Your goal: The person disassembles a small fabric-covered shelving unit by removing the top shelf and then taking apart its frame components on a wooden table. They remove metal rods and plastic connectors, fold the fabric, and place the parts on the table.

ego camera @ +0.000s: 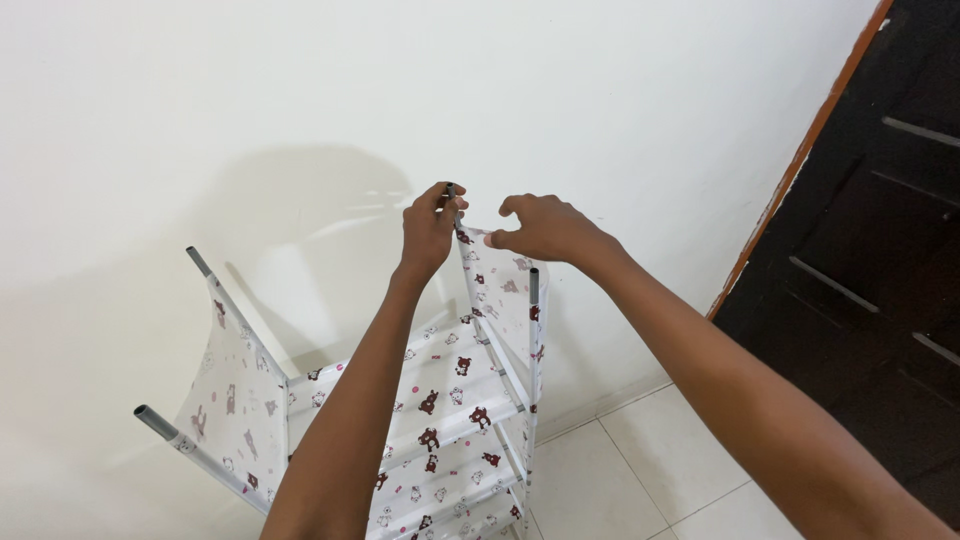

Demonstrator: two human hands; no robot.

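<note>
Arms reach forward, left hand [430, 228] gripping a pole tip [451, 190], right hand [545, 228] pinching the printed fabric cover [495, 285].

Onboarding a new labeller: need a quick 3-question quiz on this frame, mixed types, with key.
1. True or false: both hands are at the same upper corner of the rack.
2. Which pole top does the left hand grip? A) rear right corner pole B) bare grey pole at far left C) pole by the door
3. Fill in: the right hand pinches the printed ____ beside that pole.

Key:
1. True: they meet at the top of the rack.
2. A: it closes on the corner pole.
3. Fabric: the fingers hold the fabric side panel by its top edge; the front pole stands untouched.
</note>
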